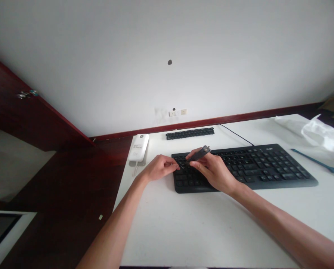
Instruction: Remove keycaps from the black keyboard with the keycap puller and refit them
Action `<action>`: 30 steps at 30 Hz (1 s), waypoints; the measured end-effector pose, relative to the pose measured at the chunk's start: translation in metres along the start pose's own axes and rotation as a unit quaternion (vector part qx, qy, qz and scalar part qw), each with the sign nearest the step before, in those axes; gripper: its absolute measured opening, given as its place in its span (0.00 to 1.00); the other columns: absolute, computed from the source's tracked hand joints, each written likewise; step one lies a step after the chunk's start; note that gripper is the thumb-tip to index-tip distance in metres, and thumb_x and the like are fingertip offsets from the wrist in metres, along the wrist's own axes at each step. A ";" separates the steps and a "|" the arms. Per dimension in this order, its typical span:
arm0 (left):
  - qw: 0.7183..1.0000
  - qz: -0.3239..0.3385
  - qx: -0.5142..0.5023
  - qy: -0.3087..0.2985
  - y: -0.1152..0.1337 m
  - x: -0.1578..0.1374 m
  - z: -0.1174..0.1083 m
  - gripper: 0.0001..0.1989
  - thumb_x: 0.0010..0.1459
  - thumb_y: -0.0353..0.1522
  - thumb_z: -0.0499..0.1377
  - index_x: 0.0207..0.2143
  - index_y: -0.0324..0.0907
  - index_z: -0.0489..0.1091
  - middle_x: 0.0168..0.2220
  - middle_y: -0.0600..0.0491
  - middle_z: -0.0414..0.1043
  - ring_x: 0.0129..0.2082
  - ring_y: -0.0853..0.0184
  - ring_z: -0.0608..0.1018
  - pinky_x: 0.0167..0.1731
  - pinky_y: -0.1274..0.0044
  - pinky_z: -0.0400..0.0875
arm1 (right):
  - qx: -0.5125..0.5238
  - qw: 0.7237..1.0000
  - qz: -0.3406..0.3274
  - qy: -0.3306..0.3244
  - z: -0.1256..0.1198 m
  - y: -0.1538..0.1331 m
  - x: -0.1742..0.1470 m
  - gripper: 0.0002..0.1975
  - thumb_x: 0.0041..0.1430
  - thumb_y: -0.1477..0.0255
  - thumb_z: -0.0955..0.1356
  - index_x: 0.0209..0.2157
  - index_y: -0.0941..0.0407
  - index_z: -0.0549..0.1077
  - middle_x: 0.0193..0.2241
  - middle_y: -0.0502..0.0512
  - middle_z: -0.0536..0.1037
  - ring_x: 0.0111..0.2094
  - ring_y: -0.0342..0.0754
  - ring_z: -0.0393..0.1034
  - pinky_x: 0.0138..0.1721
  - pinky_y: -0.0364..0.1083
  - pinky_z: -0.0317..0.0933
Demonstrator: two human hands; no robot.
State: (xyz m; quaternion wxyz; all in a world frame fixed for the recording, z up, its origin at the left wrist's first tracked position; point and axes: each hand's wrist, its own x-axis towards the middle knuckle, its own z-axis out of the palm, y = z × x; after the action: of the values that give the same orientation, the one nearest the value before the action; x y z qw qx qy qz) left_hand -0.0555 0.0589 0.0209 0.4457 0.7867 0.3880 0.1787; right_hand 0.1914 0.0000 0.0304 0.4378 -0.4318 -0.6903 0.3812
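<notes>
A black keyboard (284,183) lies across the white table. My right hand (212,168) grips a dark grey stick-like tool (200,154) over the keyboard's left part. The tool's upper end slants up to the right, and its thin lower end points down among the keys; its exact kind is not clear. At the upper left keys, my left hand (163,167) has its thumb and fingertips pinched together, close to the tool's lower end. Whatever lies between those fingertips is too small to make out. Several keys are hidden beneath my right hand.
Behind the keyboard lies a strip of black keys (189,133). A white device with a cable (139,148) rests at the table's left edge. To the right are a dark blue-green thin tool (314,160) and a white plastic bag (321,132). The keyboard cable (237,134) runs backward.
</notes>
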 end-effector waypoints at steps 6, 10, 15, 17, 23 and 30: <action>0.999 -0.004 -0.024 -0.021 0.003 0.000 -0.003 0.17 0.64 0.41 0.59 0.38 0.38 0.82 0.29 0.51 0.78 0.25 0.71 0.70 0.25 0.78 0.56 | -0.001 1.000 0.009 -0.013 0.001 -0.001 0.001 0.13 0.68 0.59 0.68 0.46 0.52 0.74 0.40 0.56 0.81 0.40 0.54 0.78 0.44 0.52 0.75; 0.999 -0.005 -0.033 -0.027 0.006 0.000 -0.005 0.16 0.64 0.39 0.59 0.38 0.38 0.82 0.28 0.51 0.78 0.24 0.72 0.68 0.24 0.79 0.55 | 0.012 1.000 0.017 -0.016 0.001 -0.001 0.002 0.13 0.67 0.58 0.69 0.45 0.53 0.75 0.40 0.55 0.82 0.41 0.54 0.79 0.44 0.51 0.75; 0.999 -0.009 -0.047 -0.026 0.010 0.000 -0.005 0.13 0.62 0.36 0.59 0.37 0.39 0.82 0.30 0.51 0.80 0.26 0.70 0.73 0.26 0.79 0.60 | 0.013 0.999 0.013 -0.042 -0.001 -0.001 0.002 0.13 0.66 0.58 0.70 0.42 0.53 0.76 0.38 0.55 0.82 0.39 0.53 0.79 0.42 0.49 0.75; 0.998 -0.009 -0.051 -0.026 0.011 0.000 -0.006 0.13 0.62 0.36 0.59 0.37 0.39 0.83 0.30 0.51 0.80 0.27 0.69 0.74 0.27 0.79 0.62 | 0.011 0.999 0.014 -0.051 -0.002 0.000 0.002 0.14 0.66 0.57 0.70 0.42 0.54 0.76 0.37 0.54 0.82 0.38 0.52 0.78 0.40 0.48 0.75; 0.999 -0.004 -0.045 -0.022 0.010 0.000 -0.005 0.13 0.62 0.37 0.60 0.36 0.40 0.83 0.28 0.52 0.79 0.26 0.69 0.73 0.26 0.79 0.60 | 0.011 0.999 0.017 -0.043 0.000 0.001 0.002 0.13 0.64 0.59 0.71 0.41 0.54 0.75 0.35 0.54 0.81 0.36 0.52 0.78 0.38 0.48 0.75; 0.999 -0.007 -0.045 -0.028 0.003 0.000 -0.004 0.15 0.63 0.40 0.60 0.37 0.39 0.81 0.24 0.54 0.73 0.22 0.73 0.65 0.23 0.78 0.52 | -0.056 0.990 -0.032 -0.125 -0.006 -0.007 0.004 0.10 0.64 0.65 0.72 0.45 0.50 0.79 0.44 0.53 0.83 0.43 0.52 0.79 0.47 0.50 0.74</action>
State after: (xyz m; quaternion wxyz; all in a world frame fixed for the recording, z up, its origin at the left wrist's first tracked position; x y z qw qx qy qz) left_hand -0.0564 0.0605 0.0257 0.4931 0.7674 0.3727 0.1707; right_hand 0.1938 0.0021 0.0398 0.3350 -0.3820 -0.7736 0.3786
